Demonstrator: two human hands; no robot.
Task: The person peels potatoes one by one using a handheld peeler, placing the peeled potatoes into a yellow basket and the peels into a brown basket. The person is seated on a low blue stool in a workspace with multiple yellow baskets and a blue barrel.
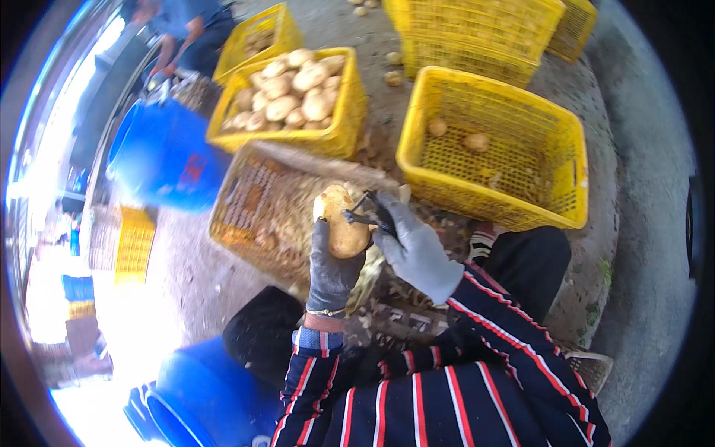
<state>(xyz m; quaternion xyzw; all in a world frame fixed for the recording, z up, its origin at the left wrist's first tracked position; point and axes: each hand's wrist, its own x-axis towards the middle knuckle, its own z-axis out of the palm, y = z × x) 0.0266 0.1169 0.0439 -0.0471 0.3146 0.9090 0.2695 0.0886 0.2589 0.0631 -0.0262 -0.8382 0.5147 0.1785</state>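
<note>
My left hand (334, 274), in a dark grey glove, holds a pale, partly peeled potato (342, 226) from below and from its left side. A black peeler (366, 215) is gripped in my right hand (416, 251), which wears a light grey glove. The peeler's head lies against or very near the potato's right side. Beneath and behind the potato stands a dirty crate (223, 209) with peelings in it and a worn board (321, 162) along its far edge.
A yellow crate (352, 95) heaped with pale potatoes stands beyond. To the right, a yellow crate (491, 215) holds a few potatoes. Stacked yellow crates (469, 56) are behind it. Blue barrels (167, 156) stand at left and lower left. A person (190, 33) sits at upper left.
</note>
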